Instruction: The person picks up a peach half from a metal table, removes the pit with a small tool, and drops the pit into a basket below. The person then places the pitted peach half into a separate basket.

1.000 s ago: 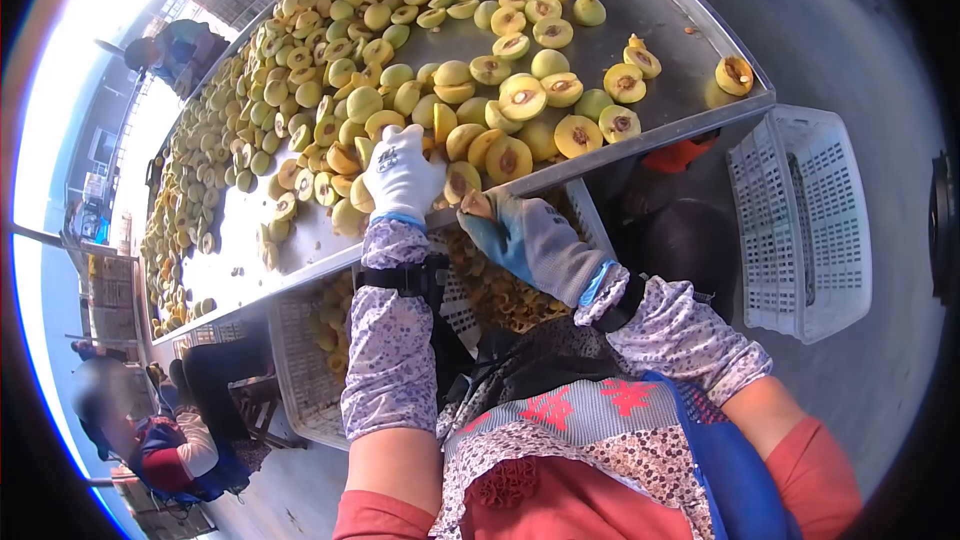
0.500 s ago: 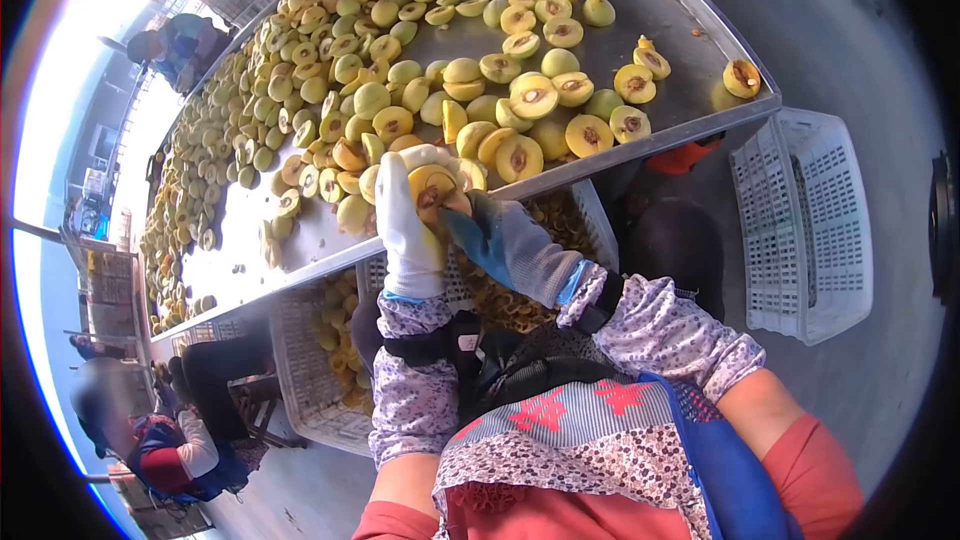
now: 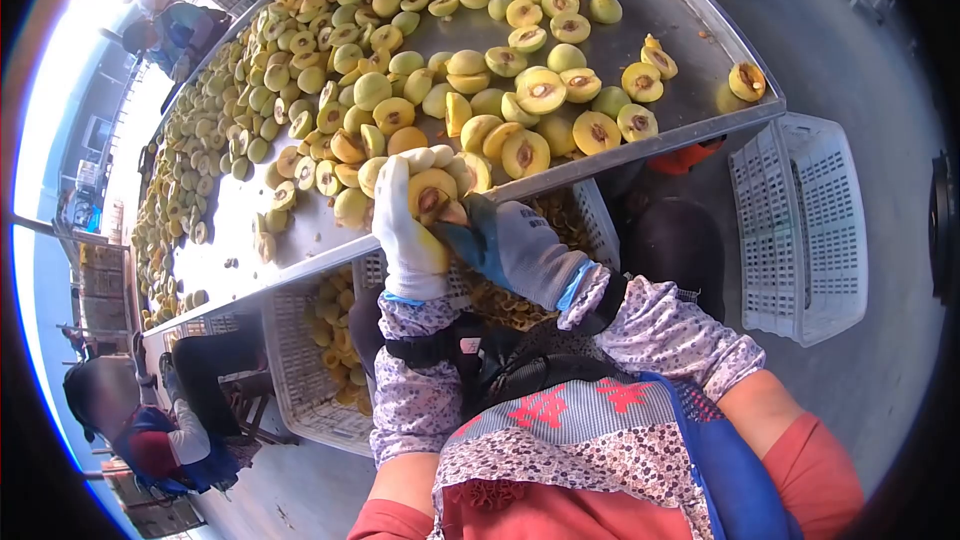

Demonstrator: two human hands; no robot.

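Step in hand, I'd judge: working at the cut face of a round yellow fruit half (image 3: 430, 186), held up at the near table edge. The white-gloved L hand (image 3: 412, 232) cups it, fingers curled round the far side; the blue-and-grey-gloved R hand (image 3: 515, 248) has its fingers drawn in against the cut face, though I can't tell if they pinch a tool or just flesh (glove's in the way). Next move prob. calls for a firm L grip w/ small, careful R finger work. From the hands, the flat grey metal table (image 3: 690, 105) spreads from 10 to 2 o'clock, w/ a big heap of yellow-green fruit (image 3: 300, 70) at 11 & a lone orange-yellow half (image 3: 746, 82) by the corner at 2. White slatted plastic crate (image 3: 835, 210) at 3; a pale plastic crate w/ fruit (image 3: 290, 380) at 7–8. One seated person (image 3: 160, 440) at 8, another person (image 3: 170, 35) at 10. Smooth grey floor (image 3: 840, 60) all round.
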